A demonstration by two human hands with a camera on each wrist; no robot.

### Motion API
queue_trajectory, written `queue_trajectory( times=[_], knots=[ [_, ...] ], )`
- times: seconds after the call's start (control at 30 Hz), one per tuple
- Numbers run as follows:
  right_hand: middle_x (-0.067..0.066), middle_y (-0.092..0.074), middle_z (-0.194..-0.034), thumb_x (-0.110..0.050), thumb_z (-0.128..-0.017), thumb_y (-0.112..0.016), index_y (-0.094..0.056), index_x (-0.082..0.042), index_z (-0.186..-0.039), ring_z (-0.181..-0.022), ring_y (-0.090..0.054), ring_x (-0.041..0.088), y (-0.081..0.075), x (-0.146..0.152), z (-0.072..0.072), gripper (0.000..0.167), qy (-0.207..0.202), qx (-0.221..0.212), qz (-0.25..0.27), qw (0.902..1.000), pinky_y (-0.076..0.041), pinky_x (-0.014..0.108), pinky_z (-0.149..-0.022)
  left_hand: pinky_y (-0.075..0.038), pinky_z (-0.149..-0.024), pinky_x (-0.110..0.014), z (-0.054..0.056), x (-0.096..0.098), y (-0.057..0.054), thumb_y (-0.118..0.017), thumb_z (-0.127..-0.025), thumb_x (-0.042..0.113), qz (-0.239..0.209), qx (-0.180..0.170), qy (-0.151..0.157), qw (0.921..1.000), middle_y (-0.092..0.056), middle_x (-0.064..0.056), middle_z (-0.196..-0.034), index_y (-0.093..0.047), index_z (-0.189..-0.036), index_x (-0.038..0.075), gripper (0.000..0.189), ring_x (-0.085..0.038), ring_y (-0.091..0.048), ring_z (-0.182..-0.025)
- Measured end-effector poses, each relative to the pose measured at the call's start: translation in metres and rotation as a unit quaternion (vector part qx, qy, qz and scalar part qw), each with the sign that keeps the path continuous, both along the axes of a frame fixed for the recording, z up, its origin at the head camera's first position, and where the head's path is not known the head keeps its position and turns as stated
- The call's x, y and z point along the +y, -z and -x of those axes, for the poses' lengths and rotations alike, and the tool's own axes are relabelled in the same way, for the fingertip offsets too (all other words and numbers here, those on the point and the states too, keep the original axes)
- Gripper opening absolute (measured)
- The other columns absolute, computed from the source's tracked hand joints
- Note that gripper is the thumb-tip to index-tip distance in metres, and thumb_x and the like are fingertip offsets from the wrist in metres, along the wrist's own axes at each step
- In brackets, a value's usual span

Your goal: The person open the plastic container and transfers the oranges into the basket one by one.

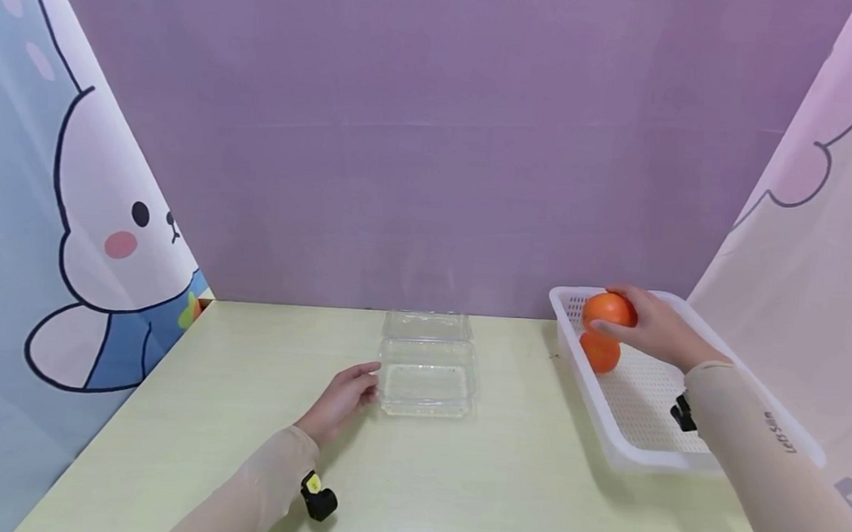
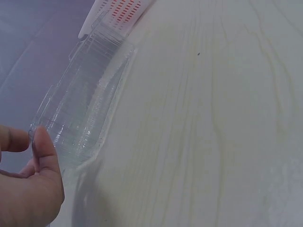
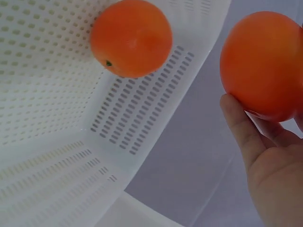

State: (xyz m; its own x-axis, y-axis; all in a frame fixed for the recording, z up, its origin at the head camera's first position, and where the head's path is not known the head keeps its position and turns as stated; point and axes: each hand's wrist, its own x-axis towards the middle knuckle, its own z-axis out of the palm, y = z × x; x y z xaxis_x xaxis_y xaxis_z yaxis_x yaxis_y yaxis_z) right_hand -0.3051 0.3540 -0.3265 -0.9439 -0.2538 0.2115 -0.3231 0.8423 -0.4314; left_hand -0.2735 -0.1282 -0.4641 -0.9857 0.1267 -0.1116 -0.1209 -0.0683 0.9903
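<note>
My right hand (image 1: 653, 325) grips an orange (image 1: 611, 309) with thumb and fingers curled round it, above the far left part of a white plastic basket (image 1: 630, 455). In the right wrist view this held orange (image 3: 262, 66) appears raised past the basket rim. A second orange (image 1: 600, 354) lies in the basket by its left wall. At the table's middle stands a clear plastic clamshell box (image 1: 426, 380), its lid tipped back. My left hand (image 1: 343, 398) pinches the box's left edge between thumb and finger, as the left wrist view shows.
The pale wooden table (image 1: 514, 499) ends at a purple backdrop (image 1: 433, 152). Printed cloths hang on both sides, with a cartoon rabbit (image 1: 117, 223) on the left one. The basket's raised walls stand along the table's right side.
</note>
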Motion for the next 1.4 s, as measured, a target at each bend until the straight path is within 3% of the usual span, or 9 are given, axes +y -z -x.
queue_trajectory(
  times=[0.5, 0.87, 1.4],
  knots=[
    [0.022, -0.059, -0.120, -0.048, -0.092, -0.069, -0.044, 0.003, -0.140, -0.101, -0.058, 0.035, 0.022, 0.032, 0.010, 0.074, 0.026, -0.009, -0.002, 0.9996, -0.048, 0.049, -0.086, -0.049, -0.077, -0.023, -0.003, 0.000, -0.002, -0.046, -0.104, 0.006, 0.002, 0.000, 0.002, 1.0000, -0.052, -0.011, -0.101, -0.041, -0.144, -0.011, 0.044, -0.016, -0.051, -0.088],
    [0.029, -0.051, -0.127, -0.047, -0.094, -0.066, -0.039, 0.009, -0.141, -0.103, -0.053, 0.041, 0.031, 0.056, 0.015, 0.078, 0.054, -0.022, -0.008, 0.9982, -0.045, 0.053, -0.086, -0.049, -0.079, -0.024, -0.003, 0.000, -0.002, -0.046, -0.104, 0.007, 0.014, -0.001, 0.001, 0.9999, -0.052, -0.012, -0.103, -0.041, -0.145, -0.010, 0.045, -0.017, -0.052, -0.090],
    [0.037, -0.044, -0.131, -0.062, -0.091, -0.060, -0.024, 0.014, -0.145, -0.108, -0.049, 0.047, 0.044, 0.066, 0.025, 0.100, 0.124, -0.092, 0.001, 0.9880, -0.045, 0.060, -0.090, -0.049, -0.076, -0.022, -0.003, 0.001, -0.001, -0.044, -0.103, 0.004, 0.000, 0.003, -0.006, 1.0000, -0.052, -0.012, -0.100, -0.041, -0.143, -0.014, 0.044, -0.016, -0.052, -0.088]
  ],
)
